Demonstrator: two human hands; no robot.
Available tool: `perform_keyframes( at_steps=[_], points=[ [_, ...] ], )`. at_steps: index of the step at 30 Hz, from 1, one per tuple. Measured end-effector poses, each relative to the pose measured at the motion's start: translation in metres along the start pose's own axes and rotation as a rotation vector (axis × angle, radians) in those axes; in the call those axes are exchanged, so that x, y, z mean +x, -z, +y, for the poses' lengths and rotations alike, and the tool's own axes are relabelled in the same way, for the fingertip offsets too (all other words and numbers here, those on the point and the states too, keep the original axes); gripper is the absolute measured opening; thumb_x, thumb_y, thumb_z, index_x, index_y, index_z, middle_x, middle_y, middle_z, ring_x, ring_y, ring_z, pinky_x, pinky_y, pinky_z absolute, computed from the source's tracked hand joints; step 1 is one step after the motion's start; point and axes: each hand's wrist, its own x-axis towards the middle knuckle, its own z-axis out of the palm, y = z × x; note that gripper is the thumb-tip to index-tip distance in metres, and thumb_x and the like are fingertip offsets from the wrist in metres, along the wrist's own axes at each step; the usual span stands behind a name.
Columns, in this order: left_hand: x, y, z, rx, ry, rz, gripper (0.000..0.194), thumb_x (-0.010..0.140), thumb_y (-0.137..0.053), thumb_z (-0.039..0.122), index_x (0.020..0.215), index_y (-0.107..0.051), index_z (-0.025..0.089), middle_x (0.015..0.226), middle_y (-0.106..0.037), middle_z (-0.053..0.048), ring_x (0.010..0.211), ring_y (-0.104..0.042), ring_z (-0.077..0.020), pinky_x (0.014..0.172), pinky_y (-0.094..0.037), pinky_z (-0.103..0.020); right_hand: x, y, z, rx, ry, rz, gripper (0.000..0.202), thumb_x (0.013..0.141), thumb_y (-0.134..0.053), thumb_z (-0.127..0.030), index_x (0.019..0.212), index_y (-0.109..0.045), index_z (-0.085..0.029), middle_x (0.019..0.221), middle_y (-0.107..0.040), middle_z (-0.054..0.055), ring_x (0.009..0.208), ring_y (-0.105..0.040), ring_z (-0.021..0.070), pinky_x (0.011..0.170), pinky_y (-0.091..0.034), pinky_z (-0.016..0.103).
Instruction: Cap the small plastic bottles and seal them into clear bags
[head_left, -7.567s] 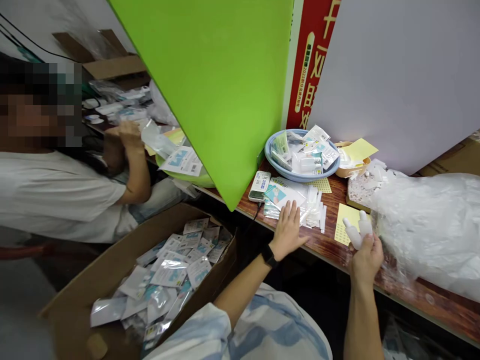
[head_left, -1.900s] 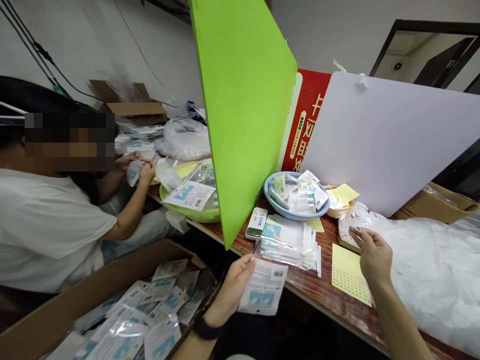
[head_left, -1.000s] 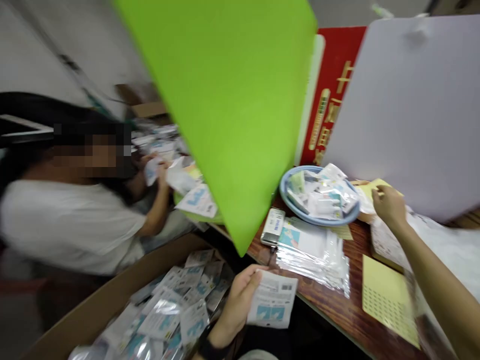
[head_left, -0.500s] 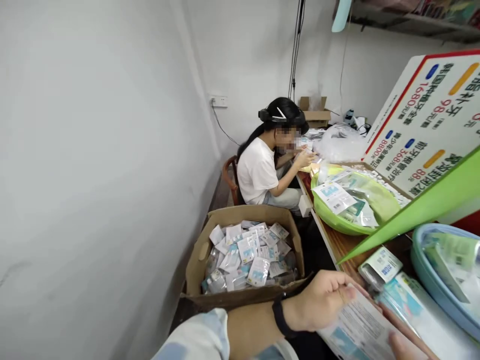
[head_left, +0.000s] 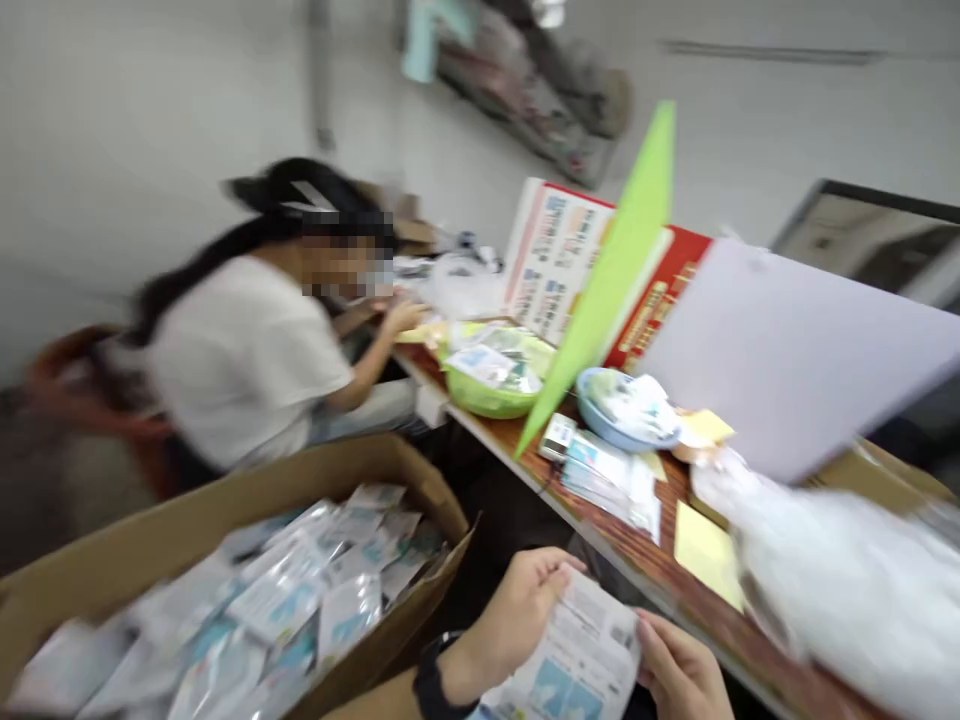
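Since half a second ago my view has swung back right and down, so the table [head_left: 652, 570] fills the frame again and both my hands have met on the packet, where only the left clearly held it before. The picture is blurred by motion.

Largest in view, the cardboard box [head_left: 112, 560] of sealed packets sits at my lower left, below the table edge. A co-worker in a white shirt [head_left: 232, 350] sits beyond it, hands at the far end of the table. The green divider board [head_left: 607, 290] stands edge-on, with a green basin [head_left: 487, 395] left of it and a blue basin [head_left: 600, 430] right.

The flat printed packet [head_left: 577, 660] is in front of my lap, just off the table edge. My left hand [head_left: 517, 615] pinches its upper left corner; my right hand [head_left: 679, 675] grips its right edge.
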Motion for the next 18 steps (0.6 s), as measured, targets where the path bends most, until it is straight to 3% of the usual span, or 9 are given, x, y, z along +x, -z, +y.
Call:
perform_keyframes(
  at_steps=[3, 6, 8, 13, 18],
  points=[
    [-0.029, -0.002, 0.014, 0.215, -0.007, -0.094, 0.038, 0.075, -0.068, 0.048, 0.084, -0.069, 0.011, 0.065, -0.066, -0.004, 0.058, -0.056, -0.0140, 0.054, -0.043, -0.023, -0.050, -0.016, -0.006, 0.203, -0.089, 0.203, 0.029, 0.068, -0.076, -0.057, 0.079, -0.079, -0.031, 0.072, -0.074, 0.004, 0.068, -0.072, 0.0306, 0.066, -0.059, 0.045],
    [-0.056, -0.024, 0.020, 0.292, -0.115, -0.136, 0.040, 0.075, -0.068, 0.050, 0.087, -0.071, 0.013, 0.073, -0.069, -0.007, 0.064, -0.060, -0.0173, 0.057, -0.047, -0.024, -0.092, -0.018, -0.021, 0.254, 0.017, 0.398, 0.031, 0.068, -0.080, -0.047, 0.089, -0.078, -0.025, 0.085, -0.076, 0.007, 0.080, -0.072, 0.0269, 0.079, -0.057, 0.041],
    [-0.065, -0.042, 0.018, 0.275, -0.137, -0.155, 0.041, 0.078, -0.065, 0.052, 0.092, -0.070, 0.013, 0.076, -0.071, -0.008, 0.067, -0.064, -0.0199, 0.059, -0.050, -0.026, -0.106, -0.013, -0.029, 0.293, 0.051, 0.445, 0.037, 0.066, -0.083, -0.045, 0.097, -0.076, -0.026, 0.092, -0.076, 0.007, 0.084, -0.071, 0.0272, 0.079, -0.057, 0.042],
    [-0.047, -0.082, 0.014, 0.226, -0.173, -0.239, 0.040, 0.079, -0.065, 0.051, 0.088, -0.070, 0.012, 0.076, -0.073, -0.009, 0.066, -0.065, -0.0204, 0.061, -0.052, -0.027, -0.100, 0.012, -0.036, 0.210, 0.131, 0.532, 0.027, 0.070, -0.078, -0.049, 0.075, -0.073, -0.023, 0.070, -0.071, 0.003, 0.063, -0.063, 0.0212, 0.061, -0.053, 0.034],
    [-0.034, -0.094, 0.022, 0.167, -0.142, -0.251, 0.042, 0.072, -0.072, 0.051, 0.088, -0.069, 0.013, 0.077, -0.074, -0.010, 0.070, -0.068, -0.0223, 0.067, -0.055, -0.030, -0.098, 0.018, -0.043, 0.281, 0.125, 0.623, 0.031, 0.065, -0.083, -0.047, 0.067, -0.072, -0.018, 0.064, -0.068, 0.002, 0.060, -0.058, 0.0154, 0.060, -0.048, 0.028]
  ],
)
